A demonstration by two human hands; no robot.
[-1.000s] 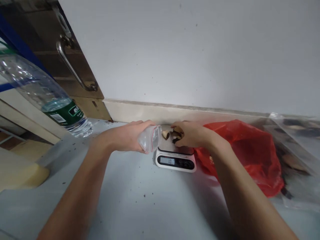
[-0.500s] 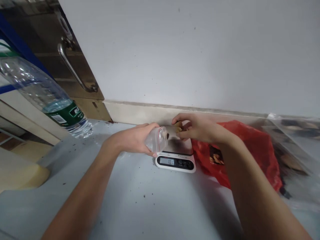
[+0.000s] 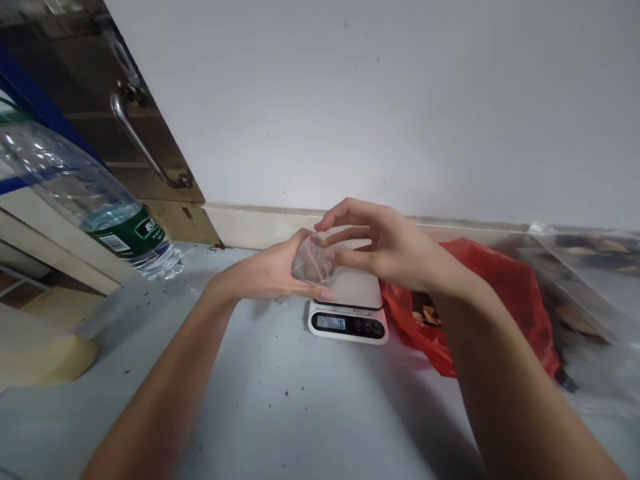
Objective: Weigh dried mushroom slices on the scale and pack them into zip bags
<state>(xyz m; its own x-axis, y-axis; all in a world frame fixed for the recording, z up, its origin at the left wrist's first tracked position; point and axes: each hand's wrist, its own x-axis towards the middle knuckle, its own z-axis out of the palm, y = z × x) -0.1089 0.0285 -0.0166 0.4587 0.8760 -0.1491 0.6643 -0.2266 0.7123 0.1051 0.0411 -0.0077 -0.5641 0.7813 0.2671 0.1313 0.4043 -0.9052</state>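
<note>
My left hand (image 3: 277, 270) is wrapped round a small clear zip bag (image 3: 311, 261), whose mouth with a red seal line gapes toward the right. Beside that mouth is my right hand (image 3: 377, 243), its fingers spread and nothing visible between them; the fingertips come close to or touch the bag's edge. Under both hands lies a white digital kitchen scale (image 3: 349, 328), its metal plate bare where it shows. The lit display reads about 16. What the bag holds is hard to make out.
To the right, an open red plastic bag (image 3: 510, 300) holds brown dried pieces (image 3: 426, 315). Beyond it lies a clear bag (image 3: 585, 307) of larger dried slices. A water bottle (image 3: 125, 230) stands at left. A white wall (image 3: 375, 120) rises behind the table (image 3: 260, 413).
My right hand has moved left from the scale plate to the bag's mouth, and its fingers have spread. The brownish pieces it held no longer show. The display dropped from about 101.
</note>
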